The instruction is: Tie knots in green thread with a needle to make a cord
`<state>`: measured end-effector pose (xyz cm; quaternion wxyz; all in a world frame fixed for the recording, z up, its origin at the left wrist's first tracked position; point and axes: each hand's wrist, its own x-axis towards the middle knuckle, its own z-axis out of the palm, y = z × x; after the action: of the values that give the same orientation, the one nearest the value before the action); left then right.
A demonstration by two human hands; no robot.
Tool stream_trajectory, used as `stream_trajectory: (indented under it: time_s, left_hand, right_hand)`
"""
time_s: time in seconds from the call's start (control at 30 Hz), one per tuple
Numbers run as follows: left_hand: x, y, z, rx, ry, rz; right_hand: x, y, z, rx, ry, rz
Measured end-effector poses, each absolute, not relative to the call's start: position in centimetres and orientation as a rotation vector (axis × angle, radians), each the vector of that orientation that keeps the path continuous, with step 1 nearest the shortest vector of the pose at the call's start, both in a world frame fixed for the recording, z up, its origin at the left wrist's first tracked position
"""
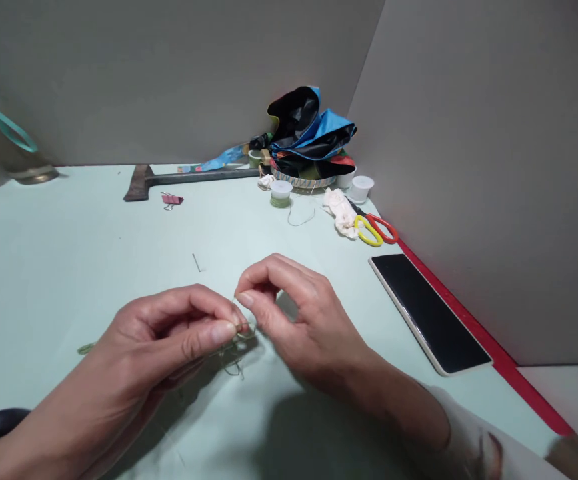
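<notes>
Pinching looped green thread at the tips of the left hand, nearer there than to the right hand; pinching, just beyond, what seems its slanting end.

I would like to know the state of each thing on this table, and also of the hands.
Left hand: pinching green thread
Right hand: pinched shut at the thread
Green thread: loose, looped
Phone: face up, screen dark
Scissors: lying down; blade opening unclear
Tissue: crumpled
Axe: lying down
Blue-and-black bag: crumpled
</notes>
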<state>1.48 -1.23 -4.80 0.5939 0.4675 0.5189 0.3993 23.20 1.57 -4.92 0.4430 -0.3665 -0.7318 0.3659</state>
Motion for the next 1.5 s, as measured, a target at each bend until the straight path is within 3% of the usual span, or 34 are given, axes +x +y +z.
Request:
stream_trajectory:
  time_s: [0.33, 0.63, 0.93, 1.17, 1.5]
  left_hand:
    - [1.6, -1.2, -4.5, 0.978, 1.168, 0.861]
    - [5.7, 1.0, -2.1, 1.007, 1.182, 0.882]
    - [5.4, 1.3, -2.0, 0.937, 1.176, 0.897]
    - [3.3, -0.4, -3.5, 0.880, 1.157, 0.924]
    - [2.2, -1.4, -4.7, 0.787, 1.049, 0.947]
  right_hand:
    - [23.8, 2.1, -5.3, -0.912, -1.879, 0.925]
    - [24.3, 2.3, -5.8, -0.866, -2.048, 0.656]
    - [24.0, 1.8, -5.0, -0.948, -1.951, 0.703]
    - [23.8, 1.0, -3.1, -1.004, -1.798, 1.134]
    - [23.8, 0.8, -2.4, -1.061, -1.633, 1.402]
